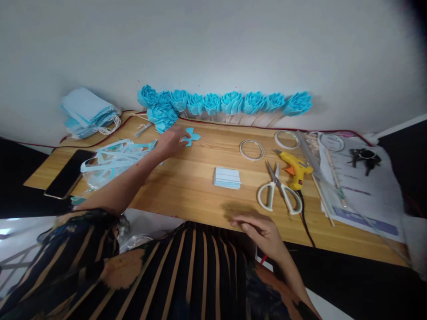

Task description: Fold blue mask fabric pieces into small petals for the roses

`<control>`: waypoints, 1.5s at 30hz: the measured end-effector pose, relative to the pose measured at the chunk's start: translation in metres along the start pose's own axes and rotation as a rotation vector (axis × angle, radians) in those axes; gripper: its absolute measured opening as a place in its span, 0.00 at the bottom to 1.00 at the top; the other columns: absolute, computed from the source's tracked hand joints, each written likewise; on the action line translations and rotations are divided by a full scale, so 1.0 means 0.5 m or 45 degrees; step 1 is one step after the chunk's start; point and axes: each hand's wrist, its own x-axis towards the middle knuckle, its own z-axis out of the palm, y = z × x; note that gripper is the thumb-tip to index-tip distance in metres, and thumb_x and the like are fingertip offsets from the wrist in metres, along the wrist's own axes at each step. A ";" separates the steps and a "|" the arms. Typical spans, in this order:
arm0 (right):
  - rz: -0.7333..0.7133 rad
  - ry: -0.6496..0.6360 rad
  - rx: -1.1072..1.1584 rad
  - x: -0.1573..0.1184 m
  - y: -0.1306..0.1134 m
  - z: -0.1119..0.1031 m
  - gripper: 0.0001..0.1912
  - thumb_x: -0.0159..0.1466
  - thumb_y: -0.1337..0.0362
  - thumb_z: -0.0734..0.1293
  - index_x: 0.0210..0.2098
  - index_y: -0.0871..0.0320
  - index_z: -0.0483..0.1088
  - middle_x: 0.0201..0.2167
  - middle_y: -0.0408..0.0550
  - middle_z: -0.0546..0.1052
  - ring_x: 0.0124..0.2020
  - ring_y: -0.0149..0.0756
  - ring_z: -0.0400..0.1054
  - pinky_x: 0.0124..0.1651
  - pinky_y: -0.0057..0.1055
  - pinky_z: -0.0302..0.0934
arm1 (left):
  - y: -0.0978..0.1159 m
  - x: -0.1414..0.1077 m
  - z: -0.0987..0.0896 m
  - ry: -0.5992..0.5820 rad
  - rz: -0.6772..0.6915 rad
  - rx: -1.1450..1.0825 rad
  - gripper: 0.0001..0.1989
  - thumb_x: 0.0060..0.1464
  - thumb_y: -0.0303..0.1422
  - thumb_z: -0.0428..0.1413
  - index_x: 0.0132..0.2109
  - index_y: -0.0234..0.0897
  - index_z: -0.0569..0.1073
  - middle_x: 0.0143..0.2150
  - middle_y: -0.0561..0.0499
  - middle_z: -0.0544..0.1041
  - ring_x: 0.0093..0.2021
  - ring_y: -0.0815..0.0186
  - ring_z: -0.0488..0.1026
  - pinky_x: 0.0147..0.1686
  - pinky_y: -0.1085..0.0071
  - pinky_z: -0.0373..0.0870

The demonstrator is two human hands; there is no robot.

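- Head view: at the wooden tabletop (187, 195), with left hand (171, 140) stretched toward the far edge and fingertips at the blue petal pieces (191, 137); cannot tell whether pinching one or merely touching.
- Spread flat left of the tabletop's middle, short of the far edge: those same petal pieces, near a row of blue flowers (231, 103) lined up along that edge.
- Held low at the near edge: right hand (262, 233), with grip loosely spread, thumb apart from forefinger.
- Placed between the right hand and the far edge: a small stack of pale cut pieces (227, 176).
- Toward the right edge: white-handled scissors (276, 181), lying with blades parted, just beside a yellow glue gun (295, 168).
- Piled toward the left edge: pale strips (113, 161), next to a dark phone (70, 173).
- Heaped at the far left corner: blue-and-white face masks (88, 111).
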 end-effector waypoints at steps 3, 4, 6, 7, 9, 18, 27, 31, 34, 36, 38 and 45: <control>0.023 -0.001 -0.010 0.000 0.001 0.002 0.13 0.69 0.56 0.65 0.44 0.52 0.80 0.32 0.46 0.85 0.33 0.36 0.80 0.40 0.31 0.74 | -0.012 -0.005 0.005 -0.088 0.226 0.023 0.14 0.52 0.27 0.54 0.45 0.35 0.80 0.53 0.41 0.79 0.54 0.54 0.73 0.56 0.58 0.67; 0.023 0.006 -0.016 0.000 0.002 0.002 0.13 0.69 0.56 0.65 0.43 0.52 0.80 0.32 0.47 0.85 0.33 0.36 0.80 0.40 0.31 0.74 | -0.017 -0.005 0.008 -0.110 0.246 0.018 0.15 0.52 0.27 0.54 0.45 0.35 0.80 0.52 0.41 0.79 0.54 0.55 0.74 0.55 0.58 0.68; 0.014 0.020 -0.023 0.000 0.002 0.003 0.12 0.69 0.56 0.65 0.43 0.52 0.80 0.31 0.46 0.85 0.33 0.36 0.80 0.39 0.31 0.74 | -0.025 -0.004 0.011 -0.138 0.242 -0.002 0.15 0.53 0.26 0.54 0.46 0.36 0.79 0.51 0.41 0.79 0.53 0.55 0.74 0.55 0.58 0.69; 0.009 0.025 -0.026 0.001 0.002 0.003 0.12 0.69 0.56 0.66 0.43 0.52 0.80 0.31 0.47 0.85 0.32 0.36 0.80 0.40 0.32 0.74 | -0.026 -0.006 0.012 -0.144 0.234 -0.011 0.15 0.54 0.27 0.54 0.47 0.36 0.79 0.51 0.41 0.79 0.53 0.55 0.74 0.55 0.58 0.69; 0.012 0.025 -0.032 0.001 0.001 0.003 0.12 0.69 0.56 0.65 0.43 0.52 0.80 0.31 0.47 0.85 0.32 0.36 0.80 0.40 0.32 0.74 | -0.022 -0.013 0.014 -0.144 0.232 -0.027 0.14 0.55 0.28 0.54 0.47 0.36 0.79 0.51 0.41 0.80 0.53 0.56 0.74 0.55 0.59 0.69; 0.028 0.016 -0.068 0.004 0.000 0.000 0.11 0.69 0.59 0.66 0.44 0.51 0.80 0.31 0.46 0.85 0.32 0.36 0.80 0.40 0.31 0.74 | 0.018 -0.013 0.025 -0.167 0.292 0.128 0.12 0.60 0.32 0.56 0.48 0.36 0.79 0.54 0.40 0.77 0.56 0.53 0.73 0.56 0.58 0.67; 0.018 0.006 -0.031 0.002 0.001 0.001 0.10 0.69 0.62 0.66 0.46 0.51 0.80 0.32 0.45 0.85 0.34 0.34 0.80 0.41 0.29 0.73 | 0.003 0.043 0.017 -0.295 0.276 0.256 0.15 0.62 0.36 0.56 0.52 0.34 0.77 0.59 0.38 0.73 0.59 0.52 0.71 0.55 0.62 0.66; 0.021 -0.010 0.002 0.007 -0.001 0.000 0.10 0.69 0.63 0.66 0.45 0.51 0.80 0.33 0.45 0.85 0.35 0.34 0.80 0.40 0.28 0.73 | 0.039 0.059 0.024 -0.222 -0.053 0.361 0.16 0.64 0.37 0.53 0.52 0.33 0.76 0.54 0.38 0.75 0.56 0.52 0.71 0.51 0.63 0.67; 0.021 -0.009 0.019 0.009 -0.002 0.000 0.10 0.69 0.63 0.66 0.45 0.51 0.80 0.33 0.44 0.85 0.34 0.34 0.80 0.40 0.27 0.73 | 0.054 0.083 0.027 -0.134 -0.257 0.384 0.18 0.64 0.40 0.53 0.53 0.32 0.75 0.56 0.36 0.73 0.56 0.50 0.71 0.50 0.62 0.67; 0.019 0.001 0.021 0.007 -0.003 0.001 0.10 0.69 0.63 0.66 0.45 0.50 0.80 0.33 0.44 0.85 0.34 0.33 0.80 0.40 0.27 0.73 | 0.051 0.099 0.019 -0.054 -0.285 0.336 0.19 0.66 0.40 0.51 0.54 0.31 0.74 0.56 0.36 0.73 0.56 0.51 0.71 0.51 0.62 0.67; 0.021 0.009 0.019 0.004 -0.004 0.002 0.10 0.69 0.63 0.66 0.45 0.49 0.80 0.33 0.43 0.85 0.35 0.33 0.80 0.40 0.26 0.73 | 0.038 0.106 0.002 0.024 -0.296 0.287 0.19 0.67 0.38 0.47 0.54 0.30 0.75 0.55 0.37 0.75 0.55 0.53 0.72 0.52 0.62 0.67; 0.029 0.003 0.016 0.005 0.000 0.001 0.10 0.69 0.62 0.66 0.45 0.52 0.80 0.32 0.45 0.85 0.34 0.34 0.80 0.40 0.28 0.74 | -0.008 0.079 -0.034 -0.079 -0.266 0.362 0.19 0.62 0.29 0.46 0.53 0.32 0.77 0.54 0.38 0.77 0.54 0.51 0.73 0.53 0.59 0.67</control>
